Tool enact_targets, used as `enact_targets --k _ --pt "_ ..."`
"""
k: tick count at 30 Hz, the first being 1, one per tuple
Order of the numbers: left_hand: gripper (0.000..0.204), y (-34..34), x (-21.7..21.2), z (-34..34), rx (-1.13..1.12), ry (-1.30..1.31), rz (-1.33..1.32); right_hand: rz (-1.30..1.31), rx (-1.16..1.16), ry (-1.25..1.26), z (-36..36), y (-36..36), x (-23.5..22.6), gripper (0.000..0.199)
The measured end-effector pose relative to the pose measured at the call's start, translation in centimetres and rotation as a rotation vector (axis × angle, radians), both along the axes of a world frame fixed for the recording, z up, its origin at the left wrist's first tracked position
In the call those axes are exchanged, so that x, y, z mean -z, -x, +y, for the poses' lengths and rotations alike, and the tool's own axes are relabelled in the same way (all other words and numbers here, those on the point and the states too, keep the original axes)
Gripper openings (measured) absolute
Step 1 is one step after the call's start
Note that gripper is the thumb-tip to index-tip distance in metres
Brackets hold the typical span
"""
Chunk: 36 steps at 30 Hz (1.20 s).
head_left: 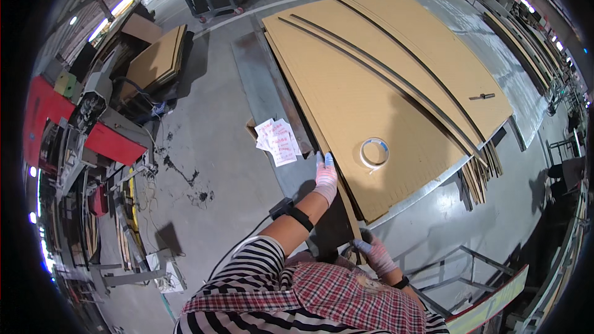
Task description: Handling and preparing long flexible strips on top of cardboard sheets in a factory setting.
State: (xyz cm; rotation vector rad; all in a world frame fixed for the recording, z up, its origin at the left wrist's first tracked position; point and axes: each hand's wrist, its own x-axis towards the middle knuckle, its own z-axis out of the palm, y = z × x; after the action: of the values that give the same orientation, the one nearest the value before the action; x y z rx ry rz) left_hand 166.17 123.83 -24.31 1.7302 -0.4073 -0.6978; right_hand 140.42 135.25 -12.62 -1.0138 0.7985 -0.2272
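A long, narrow tan strip (350, 215), apparently cardboard, runs along the near left edge of a stack of large cardboard sheets (396, 192). My left hand (326, 180), in a pale pinkish glove with bluish fingertips, closes on this strip partway along it. Closer to my body, my right hand (377, 255), gloved the same way, grips the strip's near end; some of its fingers are hidden. On the sheets to the right of my left hand lies a roll of white tape (374, 153). Several papers with red print (278, 140) lie just left of the stack.
Long dark strips (383, 71) lie across the cardboard, near a small dark tool (482, 96). A grey metal sheet (263, 80) runs along the left side. Red machine parts (114, 142) stand far left; a metal frame (464, 272) stands at the lower right.
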Motion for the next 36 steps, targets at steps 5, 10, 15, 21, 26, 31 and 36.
enact_targets --k 5,10,15,21,26,31,36 --pt "0.062 -0.6 -1.5 0.4 -0.028 -0.035 0.024 0.14 0.14 -0.272 1.5 1.0 0.4 0.059" --pt "0.063 -0.9 -1.5 0.3 0.001 -0.035 0.021 0.169 0.025 0.569 1.5 -2.6 1.8 0.046" --pt "0.063 -1.1 -0.1 -0.3 -0.223 0.279 0.258 0.376 0.026 0.909 0.7 -5.1 1.9 0.042" --pt "0.066 -1.3 -0.7 0.6 0.018 -0.048 -0.029 0.646 -0.121 0.904 0.3 -7.5 4.0 0.064" --pt "0.063 -1.3 -1.1 0.1 -0.054 -0.018 -0.014 0.521 -0.042 0.957 -0.3 -8.3 5.6 0.071" --pt "0.061 -1.3 -1.3 0.2 -0.071 0.115 0.057 0.629 -0.064 0.806 -0.4 -7.6 5.4 0.069" --pt "0.061 0.4 -2.3 1.9 0.021 -0.092 0.163 0.399 -0.393 1.074 0.2 -3.6 5.3 0.042"
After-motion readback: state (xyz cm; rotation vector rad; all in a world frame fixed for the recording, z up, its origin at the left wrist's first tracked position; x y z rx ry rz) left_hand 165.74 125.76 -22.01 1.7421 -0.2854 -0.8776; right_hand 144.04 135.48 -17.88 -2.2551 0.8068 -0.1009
